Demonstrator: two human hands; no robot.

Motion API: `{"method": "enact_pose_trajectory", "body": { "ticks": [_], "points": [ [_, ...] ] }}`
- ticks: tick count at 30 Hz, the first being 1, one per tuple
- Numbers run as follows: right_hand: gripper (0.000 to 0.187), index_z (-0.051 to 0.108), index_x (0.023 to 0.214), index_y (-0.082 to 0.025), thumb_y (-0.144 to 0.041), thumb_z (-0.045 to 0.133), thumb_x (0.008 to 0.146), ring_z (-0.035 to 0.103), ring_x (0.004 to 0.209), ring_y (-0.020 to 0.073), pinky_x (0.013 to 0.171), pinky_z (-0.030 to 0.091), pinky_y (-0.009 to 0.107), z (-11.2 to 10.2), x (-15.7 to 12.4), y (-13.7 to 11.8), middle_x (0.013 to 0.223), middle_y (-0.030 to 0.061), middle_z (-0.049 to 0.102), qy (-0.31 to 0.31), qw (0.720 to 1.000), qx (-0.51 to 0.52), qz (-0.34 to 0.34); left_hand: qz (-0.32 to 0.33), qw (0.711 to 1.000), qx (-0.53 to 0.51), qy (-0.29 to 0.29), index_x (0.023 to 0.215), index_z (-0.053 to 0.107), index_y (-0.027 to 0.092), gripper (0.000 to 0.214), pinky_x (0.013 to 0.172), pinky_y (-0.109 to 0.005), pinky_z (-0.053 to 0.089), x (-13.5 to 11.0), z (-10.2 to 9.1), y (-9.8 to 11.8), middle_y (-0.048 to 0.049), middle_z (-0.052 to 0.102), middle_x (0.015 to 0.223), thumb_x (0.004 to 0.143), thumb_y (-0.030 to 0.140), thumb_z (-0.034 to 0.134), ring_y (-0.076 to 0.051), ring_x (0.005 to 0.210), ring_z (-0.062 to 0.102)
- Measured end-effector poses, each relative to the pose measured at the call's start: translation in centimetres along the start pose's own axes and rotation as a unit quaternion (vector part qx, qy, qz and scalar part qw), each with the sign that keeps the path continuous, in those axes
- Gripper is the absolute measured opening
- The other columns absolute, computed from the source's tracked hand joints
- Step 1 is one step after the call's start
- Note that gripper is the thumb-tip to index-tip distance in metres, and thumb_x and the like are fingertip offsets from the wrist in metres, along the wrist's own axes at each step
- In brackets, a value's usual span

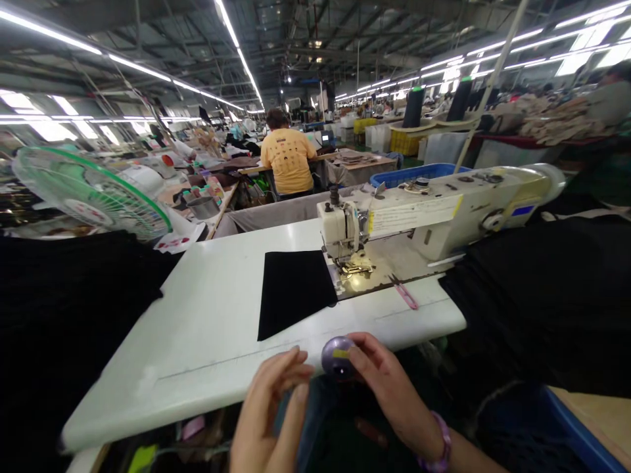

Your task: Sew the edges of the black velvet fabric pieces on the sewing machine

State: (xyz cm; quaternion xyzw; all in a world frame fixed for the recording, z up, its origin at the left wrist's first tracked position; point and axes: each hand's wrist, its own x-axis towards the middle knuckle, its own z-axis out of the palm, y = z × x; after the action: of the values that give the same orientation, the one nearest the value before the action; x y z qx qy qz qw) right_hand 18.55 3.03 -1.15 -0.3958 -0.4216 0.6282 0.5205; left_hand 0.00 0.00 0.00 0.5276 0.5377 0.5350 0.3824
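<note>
My right hand holds a small round purple object with a yellow mark, at the near edge of the white sewing table. Just left of it is my left hand, fingers apart and empty, not quite touching the object. A black rectangle of fabric lies flat on the table beyond my hands, its right edge next to the presser foot of the white sewing machine.
Black fabric piles lie at the left and right. A green fan stands far left. Pink snips rest by the machine. A person in a yellow shirt sits at a farther station. A blue bin is lower right.
</note>
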Motion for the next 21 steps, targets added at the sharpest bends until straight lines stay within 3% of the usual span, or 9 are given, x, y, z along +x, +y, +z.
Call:
{"method": "enact_pose_trajectory", "body": {
  "ticks": [4, 7, 9, 12, 15, 18, 21],
  "points": [
    [0.041, 0.061, 0.110, -0.017, -0.052, 0.066, 0.089, 0.064, 0.100, 0.0251, 0.089, 0.053, 0.033, 0.4, -0.9, 1.4, 0.106, 0.0095, 0.066, -0.064, 0.996, -0.063, 0.012, -0.126, 0.978, -0.116, -0.119, 0.131, 0.057, 0.026, 0.056, 0.093, -0.035, 0.053, -1.0, 0.9, -2.9, -0.0105, 0.064, 0.126, 0.080, 0.042, 0.073, -0.026, 0.109, 0.064],
    [0.041, 0.062, 0.112, -0.019, -0.051, 0.068, 0.087, 0.063, 0.104, 0.0276, 0.089, 0.054, 0.033, 0.2, -1.7, 4.2, 0.111, 0.0107, 0.065, -0.094, 0.987, -0.111, 0.065, -0.148, 0.969, -0.151, -0.128, 0.112, 0.068, 0.021, 0.039, 0.096, -0.033, 0.050, -2.8, 0.4, -4.5, -0.0091, 0.068, 0.115, 0.078, 0.039, 0.076, -0.025, 0.110, 0.063],
    [0.044, 0.063, 0.118, -0.020, -0.050, 0.069, 0.085, 0.062, 0.107, 0.0285, 0.092, 0.054, 0.034, -0.5, -2.1, 6.1, 0.120, 0.0114, 0.062, -0.118, 0.977, -0.150, 0.099, -0.184, 0.962, -0.170, -0.110, 0.103, 0.067, 0.019, 0.036, 0.085, -0.030, 0.053, -4.0, -0.6, -6.0, -0.0071, 0.071, 0.101, 0.075, 0.041, 0.077, -0.021, 0.095, 0.067],
    [0.049, 0.062, 0.124, -0.022, -0.051, 0.069, 0.084, 0.062, 0.110, 0.0282, 0.096, 0.053, 0.033, -1.8, -2.4, 8.1, 0.132, 0.0112, 0.056, -0.133, 0.963, -0.205, 0.116, -0.259, 0.957, -0.127, -0.016, 0.097, 0.063, 0.016, 0.052, 0.063, -0.028, 0.054, -5.1, -3.5, -9.5, -0.0060, 0.070, 0.084, 0.069, 0.059, 0.075, -0.018, 0.068, 0.068],
    [0.051, 0.067, 0.117, -0.020, -0.055, 0.069, 0.081, 0.064, 0.107, 0.0288, 0.091, 0.056, 0.031, -2.9, -2.6, 8.6, 0.123, 0.0128, 0.062, -0.100, 0.961, -0.231, 0.113, -0.297, 0.942, 0.039, 0.154, 0.092, 0.059, 0.015, 0.063, 0.063, -0.034, 0.056, -4.1, -8.0, -13.9, -0.0050, 0.067, 0.076, 0.066, 0.072, 0.066, -0.022, 0.064, 0.069],
    [0.049, 0.067, 0.113, -0.018, -0.055, 0.067, 0.081, 0.065, 0.105, 0.0279, 0.089, 0.057, 0.030, -3.3, -2.6, 8.5, 0.113, 0.0126, 0.066, -0.101, 0.957, -0.243, 0.120, -0.297, 0.914, 0.144, 0.234, 0.090, 0.057, 0.015, 0.045, 0.073, -0.037, 0.056, -0.7, -12.7, -17.4, -0.0069, 0.067, 0.083, 0.082, 0.060, 0.058, -0.023, 0.076, 0.070],
    [0.047, 0.064, 0.117, -0.017, -0.053, 0.062, 0.086, 0.065, 0.105, 0.0251, 0.091, 0.056, 0.028, -3.3, -2.7, 8.4, 0.114, 0.0116, 0.066, -0.131, 0.948, -0.265, 0.116, -0.294, 0.886, 0.252, 0.254, 0.096, 0.061, 0.014, 0.026, 0.087, -0.041, 0.053, 3.2, -16.1, -18.9, -0.0081, 0.068, 0.099, 0.091, 0.039, 0.059, -0.022, 0.096, 0.066]
  ]
}}
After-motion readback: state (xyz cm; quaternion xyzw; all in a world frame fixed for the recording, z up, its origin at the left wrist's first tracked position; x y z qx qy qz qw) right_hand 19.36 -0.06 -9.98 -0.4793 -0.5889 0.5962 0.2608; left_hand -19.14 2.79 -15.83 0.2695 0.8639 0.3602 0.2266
